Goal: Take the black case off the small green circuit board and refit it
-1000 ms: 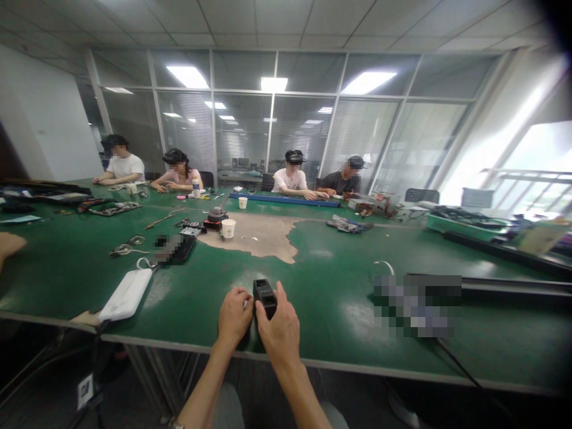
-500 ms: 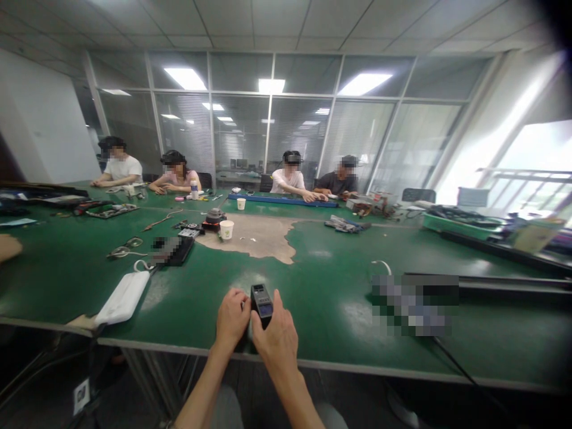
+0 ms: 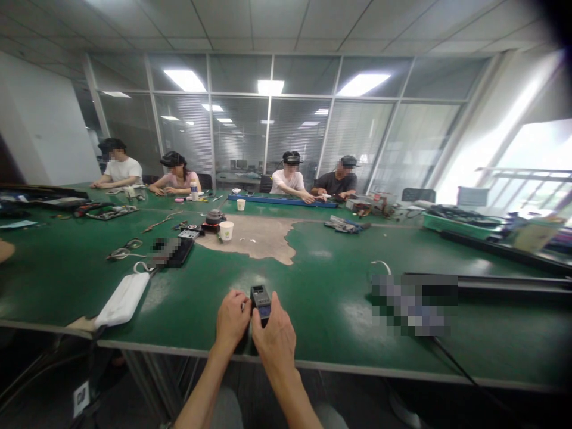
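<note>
A small dark grey box-shaped device [image 3: 260, 294] stands near the table's front edge, with slots on top and a bluish panel on its near part. My right hand [image 3: 274, 336] holds it, thumb on the near left side and index finger along the right. Close against the device's left side is my left hand [image 3: 233, 319], its fingers curled inward. Something small and pale shows at those fingertips, too small to name. The lower part of the device is hidden by my hands.
On the green table [image 3: 326, 322] lie a white power bank [image 3: 124, 299] at left and a brown sheet [image 3: 263, 235] under a paper cup [image 3: 226, 230]. Pliers [image 3: 344, 224] lie farther back. A black rail [image 3: 504, 289] is at right. Several people sit across the table.
My right hand has shifted slightly left and down, its index finger drawn closer to the device. My left hand stays beside it. Across the table, a co-worker's hands have moved a little.
</note>
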`<state>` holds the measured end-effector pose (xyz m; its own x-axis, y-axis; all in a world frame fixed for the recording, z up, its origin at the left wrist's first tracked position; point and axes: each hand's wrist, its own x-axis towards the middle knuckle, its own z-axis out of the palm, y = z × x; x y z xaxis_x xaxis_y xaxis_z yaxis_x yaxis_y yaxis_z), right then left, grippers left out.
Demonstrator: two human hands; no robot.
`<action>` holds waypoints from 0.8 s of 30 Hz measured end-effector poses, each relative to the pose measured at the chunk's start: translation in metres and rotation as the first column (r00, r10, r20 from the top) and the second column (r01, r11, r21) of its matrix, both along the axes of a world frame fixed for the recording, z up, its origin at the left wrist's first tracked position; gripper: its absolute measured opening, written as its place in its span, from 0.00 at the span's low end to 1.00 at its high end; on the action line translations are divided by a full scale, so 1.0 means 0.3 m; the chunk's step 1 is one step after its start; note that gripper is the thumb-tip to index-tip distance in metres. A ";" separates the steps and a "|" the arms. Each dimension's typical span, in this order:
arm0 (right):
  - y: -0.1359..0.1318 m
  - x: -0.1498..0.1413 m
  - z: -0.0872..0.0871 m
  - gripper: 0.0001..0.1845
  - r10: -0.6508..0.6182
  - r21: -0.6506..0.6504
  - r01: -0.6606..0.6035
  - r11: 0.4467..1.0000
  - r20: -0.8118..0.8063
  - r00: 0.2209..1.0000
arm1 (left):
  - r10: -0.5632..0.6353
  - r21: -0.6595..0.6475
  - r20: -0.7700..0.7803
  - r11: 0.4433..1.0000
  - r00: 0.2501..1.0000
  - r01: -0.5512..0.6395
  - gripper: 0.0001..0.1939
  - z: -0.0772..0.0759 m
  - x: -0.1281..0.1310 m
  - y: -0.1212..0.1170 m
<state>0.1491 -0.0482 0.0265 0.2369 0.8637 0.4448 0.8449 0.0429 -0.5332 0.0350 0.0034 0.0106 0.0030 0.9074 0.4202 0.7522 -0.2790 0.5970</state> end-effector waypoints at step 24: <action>0.050 0.207 -0.028 0.33 -0.100 0.058 0.103 0.993 -0.056 0.993 | -0.002 0.003 0.012 1.000 1.000 0.002 0.13 0.000 0.007 -0.002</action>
